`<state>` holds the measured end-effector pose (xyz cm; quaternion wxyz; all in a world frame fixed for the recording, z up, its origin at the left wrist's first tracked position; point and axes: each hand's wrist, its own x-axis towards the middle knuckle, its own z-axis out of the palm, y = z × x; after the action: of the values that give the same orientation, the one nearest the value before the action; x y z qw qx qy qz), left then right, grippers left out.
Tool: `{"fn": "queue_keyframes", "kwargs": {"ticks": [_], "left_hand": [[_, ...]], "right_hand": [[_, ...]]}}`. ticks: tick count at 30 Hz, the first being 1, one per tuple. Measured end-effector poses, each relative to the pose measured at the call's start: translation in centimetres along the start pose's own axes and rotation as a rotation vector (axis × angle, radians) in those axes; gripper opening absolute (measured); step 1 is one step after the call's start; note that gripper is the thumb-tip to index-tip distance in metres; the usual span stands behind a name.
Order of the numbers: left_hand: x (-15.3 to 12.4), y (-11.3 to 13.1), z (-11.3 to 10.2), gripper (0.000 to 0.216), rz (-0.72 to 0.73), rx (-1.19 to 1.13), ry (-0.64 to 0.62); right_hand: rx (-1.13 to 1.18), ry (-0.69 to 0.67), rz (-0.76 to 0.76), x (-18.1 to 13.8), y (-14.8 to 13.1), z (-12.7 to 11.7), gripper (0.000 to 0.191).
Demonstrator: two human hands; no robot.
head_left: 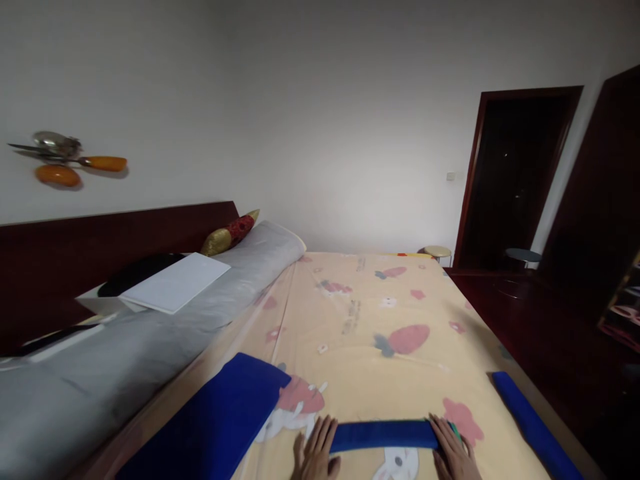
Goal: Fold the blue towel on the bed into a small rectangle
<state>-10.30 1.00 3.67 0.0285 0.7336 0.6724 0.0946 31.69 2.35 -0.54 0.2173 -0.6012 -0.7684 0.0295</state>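
Note:
A long, narrow folded blue cloth lies crosswise on the patterned bedsheet in front of me. My left hand is at its left end, fingers over the far edge and thumb by the near edge. At the opposite end, my right hand grips the cloth the same way. A bit of green shows beside the right fingers; I cannot make out what it is. To the left lies a wider flat blue cloth, and near the bed's right edge is another narrow blue roll or folded strip.
The bedsheet has carrot and rabbit prints. Along the dark headboard run a long grey pillow, a white flat box or board and a red-gold cushion. Stools stand beyond, near a dark doorway.

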Motion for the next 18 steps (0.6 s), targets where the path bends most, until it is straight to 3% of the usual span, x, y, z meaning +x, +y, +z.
{"fn": "queue_keyframes", "kwargs": {"ticks": [3,7,12,18], "left_hand": [[0.6,1.6,-1.1,0.06,-0.042,0.005,-0.003],[1.6,2.0,-3.9,0.056,0.009,0.013,-0.095],[2.5,0.4,-6.9,0.047,0.048,-0.018,-0.138],[1.3,-2.1,-8.0,0.034,0.119,-0.11,-0.253]], "right_hand": [[0.043,-0.049,0.064,1.2,-1.5,-1.1,0.053],[0.12,-0.221,0.076,3.5,-2.5,-4.5,0.048],[0.109,-0.281,0.065,4.7,-1.1,-7.3,0.039],[0.09,-0.363,0.071,2.1,0.1,-7.2,0.044]]}}
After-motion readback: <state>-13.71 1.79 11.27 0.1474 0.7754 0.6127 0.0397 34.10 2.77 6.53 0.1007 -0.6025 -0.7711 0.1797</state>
